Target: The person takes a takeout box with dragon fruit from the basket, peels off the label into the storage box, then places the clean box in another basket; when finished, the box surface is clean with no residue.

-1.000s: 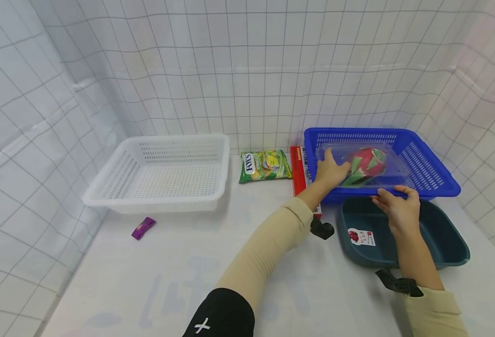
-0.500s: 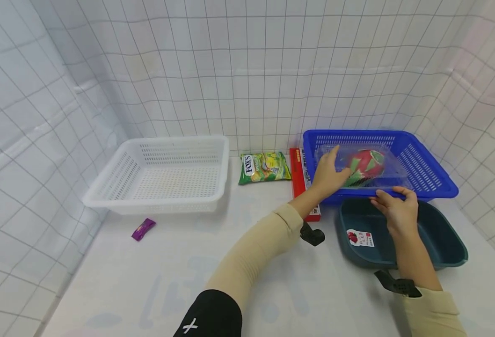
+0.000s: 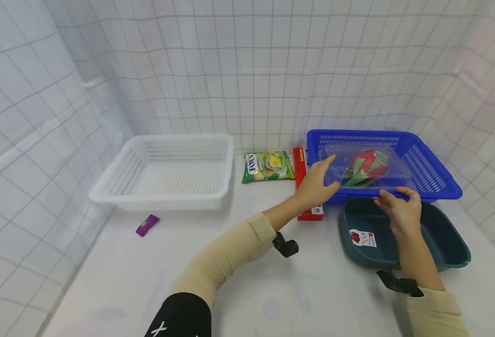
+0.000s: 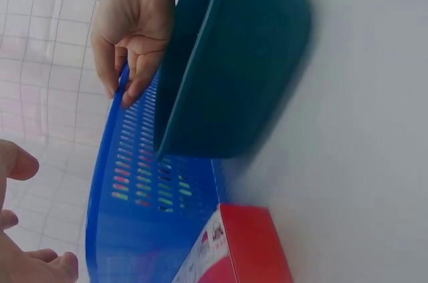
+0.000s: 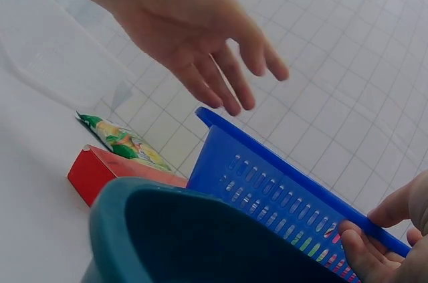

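Observation:
In the head view, a blue basket (image 3: 434,173) holds a clear plastic box (image 3: 398,167) with a red-and-green dragon fruit (image 3: 371,164) inside it. My right hand (image 3: 401,215) pinches the basket's front rim between thumb and fingers; the left wrist view shows this grip from the side. Over the basket's left edge hovers my left hand (image 3: 315,185), fingers spread and holding nothing. The right wrist view has this left hand (image 5: 194,45) in the air above the rim. Below my right forearm sits a dark green basin (image 3: 382,243) with a fruit label.
A red box (image 3: 310,215) lies against the blue basket's left side, beside a green Fox's candy bag (image 3: 268,166). Farther left stands a white basket (image 3: 171,203), with a small purple wrapped sweet (image 3: 148,225) in front. White grid-patterned cloth surrounds the table.
My left hand has drawn back leftward from over the clear box, its fingers spreading. My right hand stays on the blue basket's rim. The head view has shifted slightly.

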The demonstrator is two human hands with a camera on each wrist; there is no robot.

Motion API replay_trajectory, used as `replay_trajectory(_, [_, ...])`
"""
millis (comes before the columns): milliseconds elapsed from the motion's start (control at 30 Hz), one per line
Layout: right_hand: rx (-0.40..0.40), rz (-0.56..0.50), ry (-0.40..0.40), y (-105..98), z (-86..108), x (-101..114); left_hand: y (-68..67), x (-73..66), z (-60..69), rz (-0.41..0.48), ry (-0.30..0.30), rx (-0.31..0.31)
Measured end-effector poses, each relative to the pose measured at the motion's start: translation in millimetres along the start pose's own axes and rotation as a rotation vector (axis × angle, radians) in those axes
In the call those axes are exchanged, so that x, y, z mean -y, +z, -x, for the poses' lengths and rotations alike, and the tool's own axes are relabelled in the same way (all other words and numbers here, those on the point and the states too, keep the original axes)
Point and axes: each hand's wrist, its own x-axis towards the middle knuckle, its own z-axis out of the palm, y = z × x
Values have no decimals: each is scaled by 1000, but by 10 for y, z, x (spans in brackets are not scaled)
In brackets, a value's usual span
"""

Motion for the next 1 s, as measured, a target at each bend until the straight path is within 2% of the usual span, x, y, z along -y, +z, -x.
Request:
replay_trajectory(133, [5,13,12,11,-11,-11,-172,66,158,-50,-3,38])
replay_trajectory(367, [-10,31,27,-22,-16,-3,-498,141,437,-132,-4,48])
replay_trajectory(533, [4,49,25,-39,-11,14,-728,235,639,-187,-18,15])
replay_trajectory(700, [57,104,17,-93,-10,49,-892,338,857,-177,-49,-52])
replay_trajectory(767, [85,167,17,-139,-18,66,-946,384,943,-178,-46,-73])
replay_trajectory(833, [104,272,11,-190,-28,84,-992,425,1020,-184,-44,-85])
replay_trajectory(900, [104,452,-12,-230,-26,111,-1023,449,1089,-199,-48,-90])
replay_trajectory(1000, [61,731,-71,-244,9,156,-1042,472,1173,-253,-45,-79])
